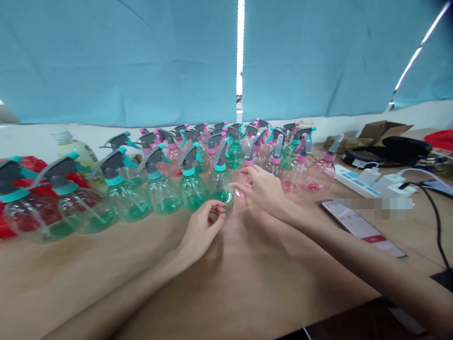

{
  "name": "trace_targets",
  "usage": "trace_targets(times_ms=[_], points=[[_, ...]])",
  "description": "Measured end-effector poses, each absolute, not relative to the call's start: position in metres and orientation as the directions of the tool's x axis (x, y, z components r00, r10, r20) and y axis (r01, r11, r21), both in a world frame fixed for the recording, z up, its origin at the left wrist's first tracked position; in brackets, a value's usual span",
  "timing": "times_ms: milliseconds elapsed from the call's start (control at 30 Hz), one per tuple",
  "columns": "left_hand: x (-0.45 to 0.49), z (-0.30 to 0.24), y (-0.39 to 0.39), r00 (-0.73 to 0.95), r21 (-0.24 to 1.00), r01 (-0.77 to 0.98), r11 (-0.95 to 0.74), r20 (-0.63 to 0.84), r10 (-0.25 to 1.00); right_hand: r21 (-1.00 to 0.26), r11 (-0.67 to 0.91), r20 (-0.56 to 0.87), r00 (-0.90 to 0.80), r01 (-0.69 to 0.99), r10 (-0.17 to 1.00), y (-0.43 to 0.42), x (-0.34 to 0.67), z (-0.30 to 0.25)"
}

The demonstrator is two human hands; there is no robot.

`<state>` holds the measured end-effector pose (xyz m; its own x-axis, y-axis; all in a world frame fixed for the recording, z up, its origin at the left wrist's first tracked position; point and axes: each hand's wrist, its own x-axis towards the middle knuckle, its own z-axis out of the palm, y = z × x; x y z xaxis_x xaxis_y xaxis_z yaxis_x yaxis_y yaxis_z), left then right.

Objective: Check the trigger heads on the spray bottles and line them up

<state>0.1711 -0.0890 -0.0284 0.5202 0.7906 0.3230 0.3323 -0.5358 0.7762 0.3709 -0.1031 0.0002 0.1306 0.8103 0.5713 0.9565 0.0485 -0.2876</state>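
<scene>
Several small spray bottles stand in rows on a brown table (226, 283): green ones with teal collars on the left, pink ones on the right. My left hand (202, 230) lies on the table just in front of a green bottle (220, 181), fingers loosely curled and holding nothing. My right hand (260, 188) reaches in from the right with fingers stretched out, its tips touching a pink bottle (247, 171) next to that green one. Neither hand grips a bottle.
A phone (361, 226) lies face up at the right. Behind it are a white power strip (357, 178) with chargers and a black cable (436, 222). A drink bottle (76, 150) and red bags (31, 165) stand at the left. Blue curtains hang behind.
</scene>
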Motion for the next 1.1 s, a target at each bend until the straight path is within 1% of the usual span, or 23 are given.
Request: trace_targets(times_ms=[67,133,267,367,467,567,700,833,933,1033,1100], points=[[0.178,-0.025,-0.088,0.522,0.786,0.329,-0.523,0.311,0.794,-0.333,-0.022,0.590,0.226,0.943,0.775,-0.111,0.390,-0.002],[0.187,-0.022,-0.088,0.517,0.798,0.318,-0.512,0.307,0.799,-0.385,-0.038,0.595,0.279,0.922,0.754,-0.113,0.404,-0.004],[0.206,-0.017,-0.090,0.526,0.815,0.264,-0.516,0.327,0.785,-0.456,-0.019,0.569,0.308,0.890,0.762,-0.102,0.410,-0.008],[0.215,-0.016,-0.092,0.535,0.825,0.254,-0.505,0.316,0.784,-0.483,-0.046,0.506,0.322,0.875,0.800,-0.088,0.404,-0.010],[0.217,-0.017,-0.094,0.542,0.836,0.253,-0.487,0.294,0.787,-0.500,-0.056,0.484,0.332,0.864,0.809,-0.076,0.399,-0.011],[0.216,-0.018,-0.096,0.543,0.859,0.229,-0.458,0.278,0.793,-0.498,-0.092,0.462,0.353,0.862,0.814,-0.071,0.398,-0.010],[0.216,-0.013,-0.095,0.507,0.872,0.204,-0.445,0.295,0.810,-0.457,-0.154,0.393,0.354,0.876,0.849,-0.077,0.398,-0.006],[0.224,-0.004,-0.088,0.400,0.868,0.185,-0.461,0.362,0.842,-0.409,-0.126,0.388,0.298,0.904,0.872,-0.099,0.397,-0.005],[0.236,0.001,-0.080,0.374,0.862,0.144,-0.485,0.407,0.834,-0.384,-0.101,0.400,0.264,0.918,0.878,-0.120,0.395,-0.006],[0.250,0.007,-0.079,0.429,0.863,0.108,-0.493,0.407,0.807,-0.378,-0.079,0.415,0.245,0.923,0.876,-0.142,0.391,-0.008],[0.258,0.013,-0.083,0.483,0.870,0.092,-0.485,0.387,0.786,-0.369,-0.033,0.446,0.208,0.929,0.870,-0.155,0.388,-0.009]])
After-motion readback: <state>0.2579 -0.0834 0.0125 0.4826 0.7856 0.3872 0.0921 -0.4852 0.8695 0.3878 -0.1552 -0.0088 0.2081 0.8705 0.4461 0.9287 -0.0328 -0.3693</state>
